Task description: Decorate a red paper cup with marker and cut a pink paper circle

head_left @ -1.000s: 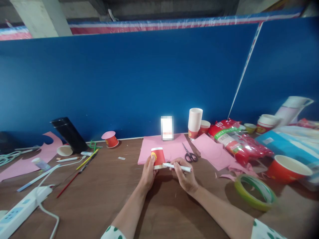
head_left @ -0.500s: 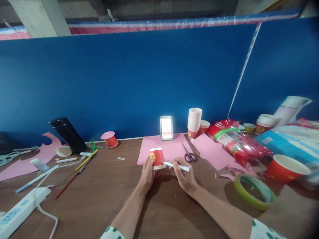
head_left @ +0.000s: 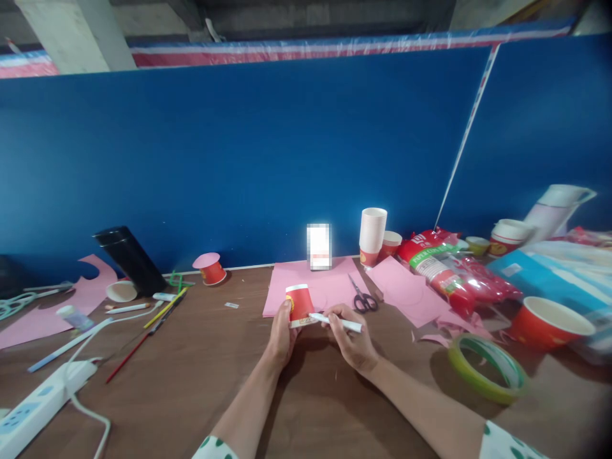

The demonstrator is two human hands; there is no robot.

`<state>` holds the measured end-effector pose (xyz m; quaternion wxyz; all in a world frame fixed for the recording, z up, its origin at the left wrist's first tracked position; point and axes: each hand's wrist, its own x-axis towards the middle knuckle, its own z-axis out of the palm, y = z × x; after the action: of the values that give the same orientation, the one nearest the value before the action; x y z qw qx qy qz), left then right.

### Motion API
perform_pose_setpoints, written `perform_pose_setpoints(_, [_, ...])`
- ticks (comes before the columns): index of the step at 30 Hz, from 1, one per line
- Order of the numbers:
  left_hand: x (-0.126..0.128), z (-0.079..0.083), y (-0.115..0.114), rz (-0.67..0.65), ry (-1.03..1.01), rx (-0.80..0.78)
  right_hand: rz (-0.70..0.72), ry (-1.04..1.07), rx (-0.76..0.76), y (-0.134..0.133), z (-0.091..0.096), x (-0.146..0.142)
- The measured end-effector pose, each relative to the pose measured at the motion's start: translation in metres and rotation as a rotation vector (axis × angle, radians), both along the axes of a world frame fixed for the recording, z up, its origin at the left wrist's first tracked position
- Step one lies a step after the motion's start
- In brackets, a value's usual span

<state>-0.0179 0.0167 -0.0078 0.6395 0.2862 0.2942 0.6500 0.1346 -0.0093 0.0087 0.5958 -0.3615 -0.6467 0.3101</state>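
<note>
An upside-down red paper cup (head_left: 299,301) stands on the near edge of a pink paper sheet (head_left: 329,287) on the brown table. My left hand (head_left: 282,336) is closed around the cup's left side, thumb up against it. My right hand (head_left: 352,341) pinches a white marker pen (head_left: 336,322), which lies nearly level with its tip touching the cup's lower rim. Black scissors (head_left: 363,298) lie on the pink sheet just right of the cup.
At the back stand a stack of cups (head_left: 373,236), a red plastic bag (head_left: 449,271) and a small card (head_left: 319,245). A green tape roll (head_left: 488,368) and a red bowl (head_left: 549,323) lie right. Pens, a black flask (head_left: 130,259) and a power strip (head_left: 38,408) lie left.
The cup, both hands and the pen have drifted slightly left in view; the grip on each is unchanged.
</note>
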Motion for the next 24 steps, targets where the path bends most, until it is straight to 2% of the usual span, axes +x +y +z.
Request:
perform_pose_setpoints(5, [-0.0002, 0.0007, 0.0000, 0.012, -0.021, -0.040, -0.070, 0.047, -0.003, 0.0025, 0.0004, 0.0022])
perform_pose_setpoints(12, [-0.0004, 0.0009, -0.0003, 0.022, -0.015, -0.060, -0.002, 0.023, 0.009, -0.0003, 0.0007, 0.0004])
perform_pose_setpoints(18, [-0.0008, -0.0018, 0.0011, 0.020, -0.032, -0.067, 0.057, 0.040, -0.041, -0.0003, 0.0003, 0.0000])
perform_pose_setpoints(24, [-0.0007, -0.0018, 0.0014, 0.001, -0.016, -0.029, 0.026, 0.076, -0.055, 0.0010, -0.0019, 0.0010])
